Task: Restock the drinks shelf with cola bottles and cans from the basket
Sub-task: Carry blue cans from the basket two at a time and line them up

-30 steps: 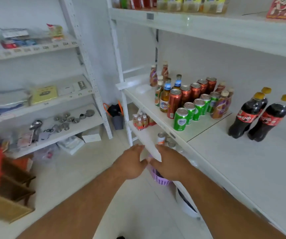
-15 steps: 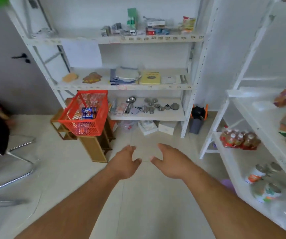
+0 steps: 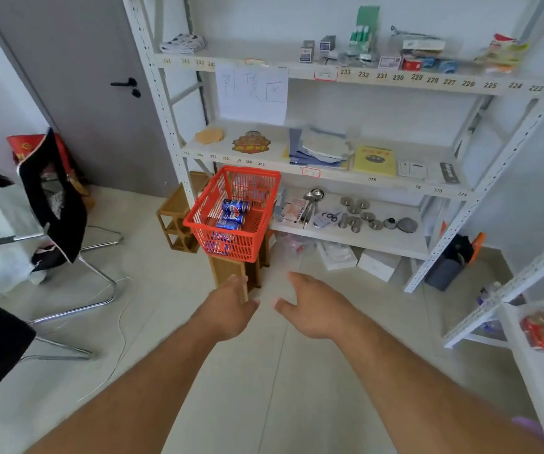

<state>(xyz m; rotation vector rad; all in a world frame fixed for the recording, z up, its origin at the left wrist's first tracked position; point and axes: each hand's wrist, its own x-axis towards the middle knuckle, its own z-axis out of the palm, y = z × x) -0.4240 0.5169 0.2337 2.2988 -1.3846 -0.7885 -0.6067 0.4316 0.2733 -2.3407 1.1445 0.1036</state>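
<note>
Both arms reach forward over the pale tiled floor, and both hands are empty: the left hand has its fingers loosely spread, and the right hand is splayed wide with the thumb pointing inward. Neither touches anything.

The red plastic mesh basket sits ahead on a small wooden stand, just in front of the bottom tier of the white metal shelving unit. Inside it lie blue cola cans on their sides, stacked toward the basket's near wall, with at least one more visible through the mesh lower down. No cola bottles can be made out in the basket from this angle.

The step in hand looks like the reach to fetch more stock. To do it well, come down over the basket's open top rather than at its near wall, since the mesh rim stands higher than the cans. The cans lie flat, so a grip across the round body, one can per hand, would probably be steadiest. The basket overhangs its narrow stand, so pressing on the near rim could tip it; lift straight up. The drinks shelf is off to the right, with only its corner in view.
</note>
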